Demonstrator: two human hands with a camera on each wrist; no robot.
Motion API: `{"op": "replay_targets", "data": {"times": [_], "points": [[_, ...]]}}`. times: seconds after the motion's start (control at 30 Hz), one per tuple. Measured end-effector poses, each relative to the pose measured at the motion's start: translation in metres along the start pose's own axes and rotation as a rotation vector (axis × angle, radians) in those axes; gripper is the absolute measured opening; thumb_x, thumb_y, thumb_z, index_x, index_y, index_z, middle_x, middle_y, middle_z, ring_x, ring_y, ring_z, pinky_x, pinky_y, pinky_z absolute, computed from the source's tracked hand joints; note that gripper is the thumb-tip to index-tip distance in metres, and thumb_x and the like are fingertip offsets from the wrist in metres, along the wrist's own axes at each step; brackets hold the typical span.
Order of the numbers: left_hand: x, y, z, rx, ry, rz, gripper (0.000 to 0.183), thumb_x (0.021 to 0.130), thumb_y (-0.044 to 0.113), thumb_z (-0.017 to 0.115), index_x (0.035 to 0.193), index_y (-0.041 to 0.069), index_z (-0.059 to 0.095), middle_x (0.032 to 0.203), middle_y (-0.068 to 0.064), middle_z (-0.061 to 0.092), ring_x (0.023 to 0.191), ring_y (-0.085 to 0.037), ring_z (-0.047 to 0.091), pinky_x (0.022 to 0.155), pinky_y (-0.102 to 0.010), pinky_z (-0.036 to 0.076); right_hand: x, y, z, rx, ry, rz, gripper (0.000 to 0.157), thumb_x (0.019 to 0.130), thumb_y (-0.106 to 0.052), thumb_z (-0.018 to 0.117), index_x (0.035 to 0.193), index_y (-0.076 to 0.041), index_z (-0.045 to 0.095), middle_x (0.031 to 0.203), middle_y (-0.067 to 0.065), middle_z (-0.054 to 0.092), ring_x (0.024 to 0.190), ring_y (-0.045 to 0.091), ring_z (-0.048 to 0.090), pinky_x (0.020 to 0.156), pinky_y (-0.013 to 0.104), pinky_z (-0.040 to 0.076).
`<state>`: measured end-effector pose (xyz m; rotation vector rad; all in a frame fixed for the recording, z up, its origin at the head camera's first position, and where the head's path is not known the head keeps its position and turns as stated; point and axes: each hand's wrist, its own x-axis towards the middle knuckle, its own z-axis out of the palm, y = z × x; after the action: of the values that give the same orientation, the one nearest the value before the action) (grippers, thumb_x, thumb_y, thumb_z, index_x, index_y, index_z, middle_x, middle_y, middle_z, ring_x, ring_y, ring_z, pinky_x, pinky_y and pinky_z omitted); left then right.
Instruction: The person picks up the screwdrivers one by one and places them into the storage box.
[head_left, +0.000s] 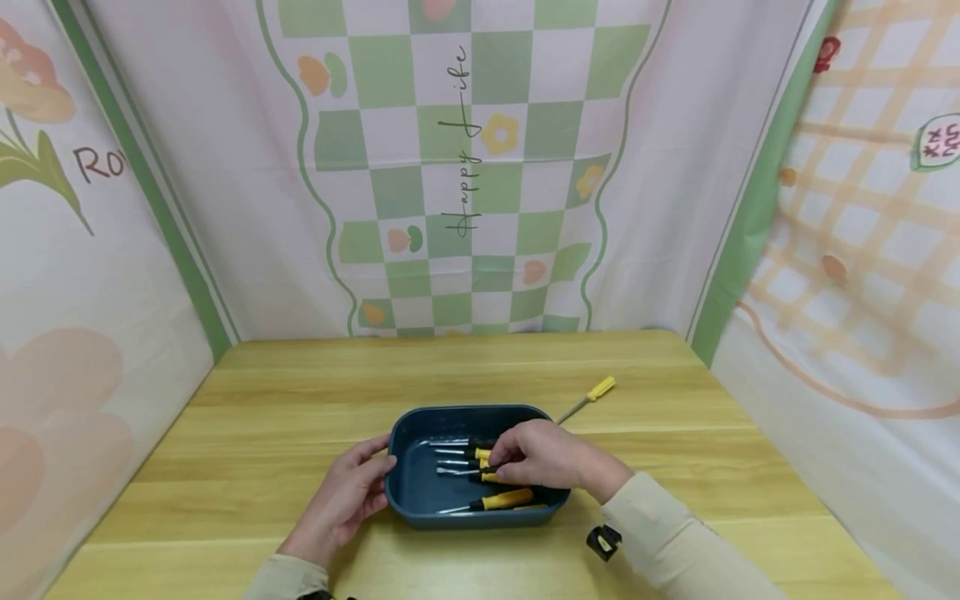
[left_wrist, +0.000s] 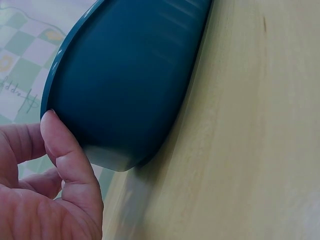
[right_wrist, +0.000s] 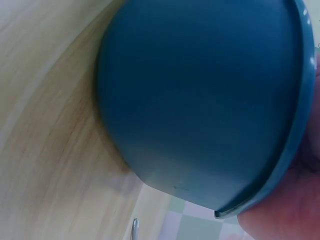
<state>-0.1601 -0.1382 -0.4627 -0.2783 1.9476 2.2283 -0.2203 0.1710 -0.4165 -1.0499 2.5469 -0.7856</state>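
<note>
A dark blue plastic basin [head_left: 480,518] stands on the table, and several screwdrivers with yellow and black handles lie inside it, tips to the left. My left hand [head_left: 351,492] holds the basin's left end, the thumb [left_wrist: 62,137] at the rim in the left wrist view. Reaching in over the right end, my right hand [head_left: 543,454] pinches a screwdriver [head_left: 487,477] by its handle among the others. Part of that handle is hidden under the fingers. Nearer the front wall lies another screwdriver [head_left: 506,499]. The right wrist view shows the basin's outer wall [right_wrist: 200,100], with the fingertips hidden.
Behind the basin's right end, a yellow-handled screwdriver [head_left: 600,388] lies on the wooden table [head_left: 300,392], its shank pointing toward the basin. Patterned cloth [head_left: 495,183] hangs at the back and both sides. A black wrist device [head_left: 603,542] sits by the right sleeve.
</note>
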Motion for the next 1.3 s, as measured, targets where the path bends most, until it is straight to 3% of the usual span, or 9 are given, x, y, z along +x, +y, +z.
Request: {"op": "replay_targets", "data": {"times": [0.53, 0.97, 1.3], "points": [[-0.0002, -0.0011, 0.0001, 0.004, 0.007, 0.007, 0.05, 0.101, 0.014, 0.062, 0.15, 0.007, 0.054, 0.094, -0.004, 0.054, 0.067, -0.011, 0.053, 0.055, -0.02, 0.051, 0.0007, -0.0027, 0.0028, -0.105, -0.01, -0.022, 0.009, 0.094, -0.018, 0.076, 0.102, -0.016, 0.079, 0.088, -0.018, 0.071, 0.076, -0.004, 0.06, 0.076, 0.023, 0.054], [0.0, -0.0002, 0.0012, -0.002, 0.011, 0.002, 0.05, 0.101, 0.013, 0.063, 0.15, 0.008, 0.055, 0.095, -0.004, 0.053, 0.067, -0.01, 0.053, 0.055, -0.019, 0.051, 0.0004, -0.0031, 0.0021, -0.116, -0.001, -0.009, 0.011, 0.093, -0.018, 0.077, 0.104, -0.015, 0.078, 0.091, -0.015, 0.072, 0.078, -0.004, 0.06, 0.077, 0.024, 0.055], [0.0, 0.0007, 0.0021, 0.002, 0.014, 0.003, 0.05, 0.101, 0.013, 0.062, 0.15, 0.007, 0.054, 0.095, -0.004, 0.054, 0.067, -0.01, 0.052, 0.055, -0.019, 0.051, -0.0003, -0.0016, 0.002, -0.113, 0.02, -0.047, 0.013, 0.093, -0.015, 0.076, 0.105, -0.011, 0.079, 0.091, -0.013, 0.072, 0.076, -0.004, 0.058, 0.073, 0.022, 0.054]]}}
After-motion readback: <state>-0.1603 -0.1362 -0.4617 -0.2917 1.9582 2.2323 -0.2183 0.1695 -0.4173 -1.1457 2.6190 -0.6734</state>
